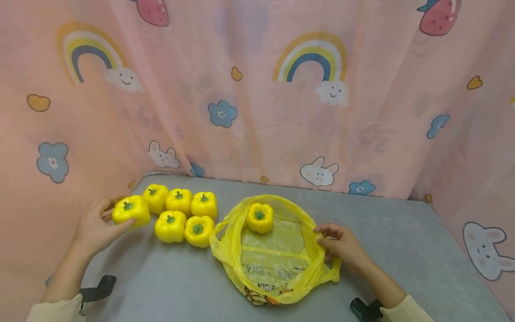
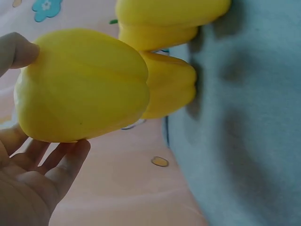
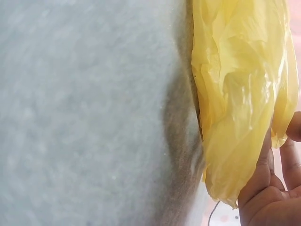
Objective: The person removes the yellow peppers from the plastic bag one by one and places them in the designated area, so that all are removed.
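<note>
My left hand point(image 1: 91, 230) grips a yellow bell pepper point(image 1: 132, 213) between thumb and fingers at the left end of a group of peppers. In the left wrist view this pepper point(image 2: 84, 89) is off the grey table, thumb on one side and fingertips on the other. My right hand point(image 1: 347, 247) pinches the right rim of a yellow plastic bag point(image 1: 226, 255), which lies with its mouth spread wide. Inside, near the far rim, sits one bell pepper point(image 1: 260, 219) with a green stem. The right wrist view shows the bag's crumpled side point(image 3: 235, 122) beside the fingers.
Several more yellow bell peppers point(image 1: 170, 226) stand in two close rows left of the bag, the nearest right by its rim. The grey table point(image 1: 169, 281) meets a pink patterned curtain point(image 1: 257, 134) at the back and sides.
</note>
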Tool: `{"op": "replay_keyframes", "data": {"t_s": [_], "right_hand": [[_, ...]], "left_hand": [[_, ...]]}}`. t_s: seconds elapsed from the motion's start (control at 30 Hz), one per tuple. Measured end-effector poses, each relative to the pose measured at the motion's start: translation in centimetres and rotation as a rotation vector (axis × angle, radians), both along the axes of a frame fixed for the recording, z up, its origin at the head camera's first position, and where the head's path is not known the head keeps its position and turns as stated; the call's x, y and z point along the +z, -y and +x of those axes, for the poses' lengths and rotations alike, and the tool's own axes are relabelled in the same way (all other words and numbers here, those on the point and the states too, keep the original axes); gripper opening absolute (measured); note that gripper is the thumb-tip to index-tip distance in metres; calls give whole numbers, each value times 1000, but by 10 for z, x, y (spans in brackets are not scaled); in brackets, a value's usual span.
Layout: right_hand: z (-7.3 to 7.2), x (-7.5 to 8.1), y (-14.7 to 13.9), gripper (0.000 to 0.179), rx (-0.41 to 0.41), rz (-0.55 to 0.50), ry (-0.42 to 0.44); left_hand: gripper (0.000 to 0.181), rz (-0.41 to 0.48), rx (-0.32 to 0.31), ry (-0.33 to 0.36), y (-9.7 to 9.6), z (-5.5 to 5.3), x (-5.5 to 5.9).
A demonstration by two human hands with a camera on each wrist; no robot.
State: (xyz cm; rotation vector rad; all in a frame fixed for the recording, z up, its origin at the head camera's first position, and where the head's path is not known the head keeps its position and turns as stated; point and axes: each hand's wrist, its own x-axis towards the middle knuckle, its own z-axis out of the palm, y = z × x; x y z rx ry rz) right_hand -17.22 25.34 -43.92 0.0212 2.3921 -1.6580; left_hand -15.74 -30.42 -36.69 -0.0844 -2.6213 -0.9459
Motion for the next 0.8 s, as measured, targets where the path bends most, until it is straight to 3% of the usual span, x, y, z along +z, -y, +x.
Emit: {"op": "replay_keyframes", "data": {"t_s": [0.23, 0.8], "right_hand": [[0, -1, -1, 32, 19, -1, -11], [1, 1, -1, 31, 4, 7, 6]], "left_hand": [[68, 7, -21, 89, 5, -2, -10], [67, 21, -115, 218, 11, -14, -24]]}}
